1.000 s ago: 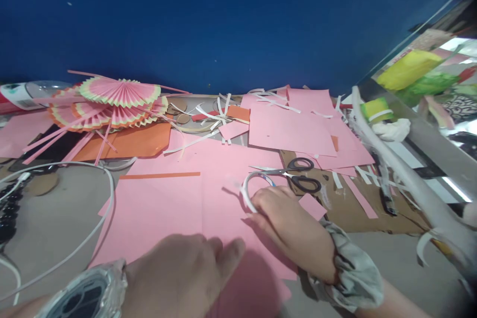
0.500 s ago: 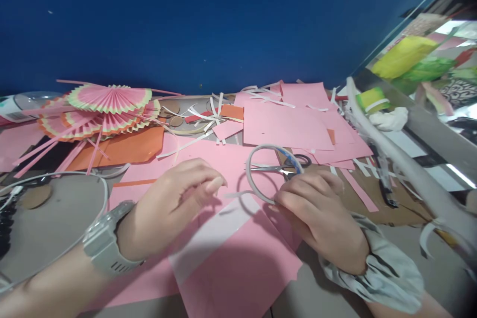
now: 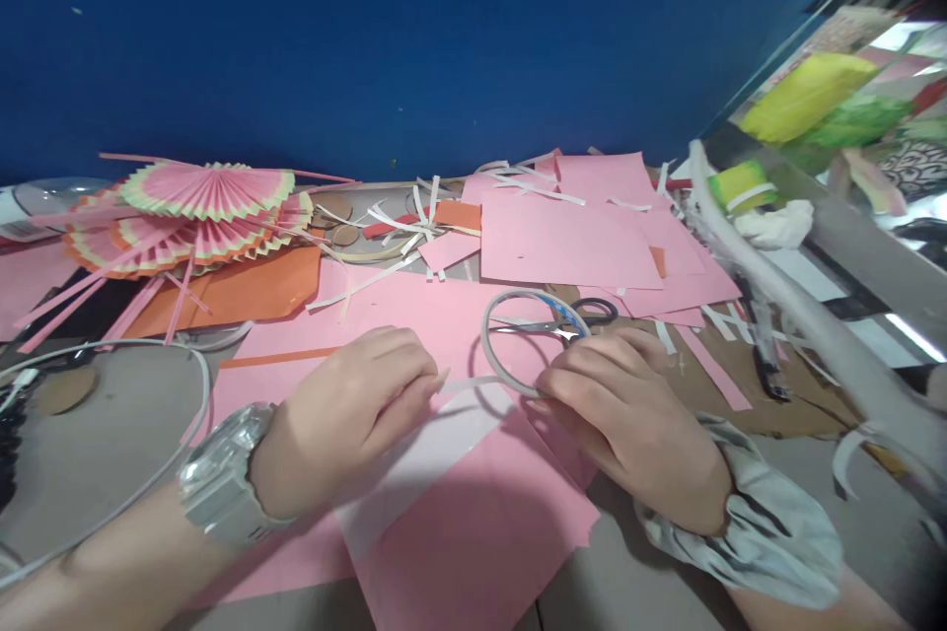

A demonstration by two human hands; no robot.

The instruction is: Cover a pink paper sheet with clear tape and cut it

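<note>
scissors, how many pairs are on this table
1 pair: the scissors lie beyond the tape roll held in the right hand, partly seen through its ring. More could be hidden under the pink paper.

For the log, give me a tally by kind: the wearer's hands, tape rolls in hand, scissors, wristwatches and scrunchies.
Left hand and right hand: 2
Roll of tape, held in the right: 1
Scissors: 1
Wristwatch: 1
Scrunchie: 1
Total: 6
</note>
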